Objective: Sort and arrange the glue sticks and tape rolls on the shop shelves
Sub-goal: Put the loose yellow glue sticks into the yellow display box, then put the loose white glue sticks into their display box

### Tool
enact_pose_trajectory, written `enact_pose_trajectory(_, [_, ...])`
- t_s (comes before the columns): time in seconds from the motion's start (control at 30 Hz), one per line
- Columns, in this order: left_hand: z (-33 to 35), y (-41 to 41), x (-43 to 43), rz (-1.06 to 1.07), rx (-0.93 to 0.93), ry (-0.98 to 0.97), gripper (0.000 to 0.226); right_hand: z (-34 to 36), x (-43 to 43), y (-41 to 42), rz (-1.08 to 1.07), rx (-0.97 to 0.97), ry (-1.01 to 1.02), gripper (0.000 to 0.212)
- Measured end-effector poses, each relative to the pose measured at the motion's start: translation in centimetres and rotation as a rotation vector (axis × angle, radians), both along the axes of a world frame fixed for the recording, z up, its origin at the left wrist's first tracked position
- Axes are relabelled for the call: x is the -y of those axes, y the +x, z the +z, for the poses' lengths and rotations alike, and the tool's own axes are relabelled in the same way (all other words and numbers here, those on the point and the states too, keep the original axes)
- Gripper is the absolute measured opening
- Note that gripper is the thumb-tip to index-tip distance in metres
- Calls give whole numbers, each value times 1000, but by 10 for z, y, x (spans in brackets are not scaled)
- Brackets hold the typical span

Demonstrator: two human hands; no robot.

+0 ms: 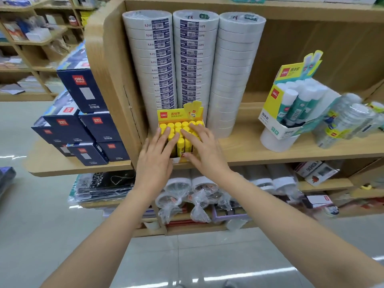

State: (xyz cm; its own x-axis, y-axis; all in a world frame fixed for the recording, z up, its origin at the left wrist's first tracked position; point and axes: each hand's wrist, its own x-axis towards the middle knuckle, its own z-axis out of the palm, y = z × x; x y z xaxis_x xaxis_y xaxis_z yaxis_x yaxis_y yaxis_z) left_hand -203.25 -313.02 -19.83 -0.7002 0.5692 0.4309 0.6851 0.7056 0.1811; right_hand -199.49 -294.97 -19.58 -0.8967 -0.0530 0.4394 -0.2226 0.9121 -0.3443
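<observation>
A yellow display box of yellow-capped glue sticks [180, 119] stands at the front of the wooden shelf [249, 150], before three tall stacks of white tape rolls [195, 59]. My left hand [154, 156] lies flat on the box's left side, its straight fingers on the stick caps. My right hand [204, 147] rests on the right side, fingers spread over the caps and thumb at the box's front edge. Further right, a box of larger green-and-white glue sticks [295, 104] sits tilted atop a white tape roll [272, 142].
Wrapped clear tape rolls [349, 119] lie at the right of the shelf. Dark blue boxes [83, 129] are stacked on the rounded end shelf to the left. The lower shelf holds bagged tape rolls [187, 194] and packaged goods. Below is a glossy tiled floor.
</observation>
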Motion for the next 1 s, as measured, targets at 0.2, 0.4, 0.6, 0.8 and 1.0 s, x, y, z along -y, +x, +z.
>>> enact_pose_trajectory(0.2, [13, 43, -48, 10, -117, 49, 77, 14, -56, 59, 102, -132, -198, 43])
enact_pose_trajectory(0.4, [-1, 87, -166, -237, -40, 18, 62, -12, -166, 136, -230, -185, -214, 19])
enact_pose_trajectory(0.6, [-35, 117, -253, -43, 162, -180, 75, -31, -275, 170, -393, 74, -62, 41])
enact_pose_trajectory(0.8, [-51, 136, -281, 146, 165, -238, 89, -44, -322, 175, -221, 338, 134, 65])
enact_pose_trajectory(1.0, [-37, 152, -319, 198, 130, -172, 65, -39, -349, 178, -39, 325, -102, 53])
